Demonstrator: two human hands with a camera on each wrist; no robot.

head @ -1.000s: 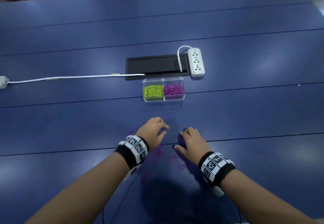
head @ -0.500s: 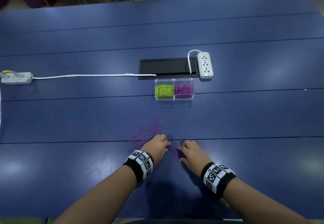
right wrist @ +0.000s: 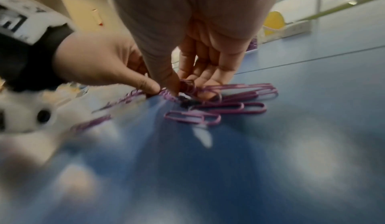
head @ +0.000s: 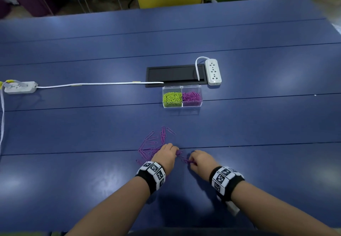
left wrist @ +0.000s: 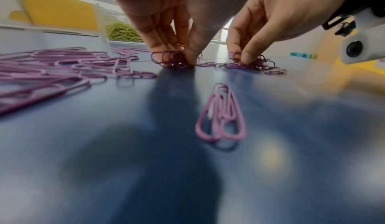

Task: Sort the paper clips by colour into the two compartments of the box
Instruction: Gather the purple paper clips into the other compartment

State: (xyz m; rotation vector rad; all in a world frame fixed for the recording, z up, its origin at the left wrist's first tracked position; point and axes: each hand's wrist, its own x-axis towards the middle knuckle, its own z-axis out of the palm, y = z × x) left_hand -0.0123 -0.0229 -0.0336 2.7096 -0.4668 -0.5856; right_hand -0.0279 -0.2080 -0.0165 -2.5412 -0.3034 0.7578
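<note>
Box sat at twelve o'clock from the hands, green clips in its left part, purple clips right. Left hand and right hand each pinched loose clips on the table.

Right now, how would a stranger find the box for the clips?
On the blue table, find the black panel at mid-table. The box sits just before it, clear, beside a white power strip. Only it holds green clips left, purple clips right.
</note>
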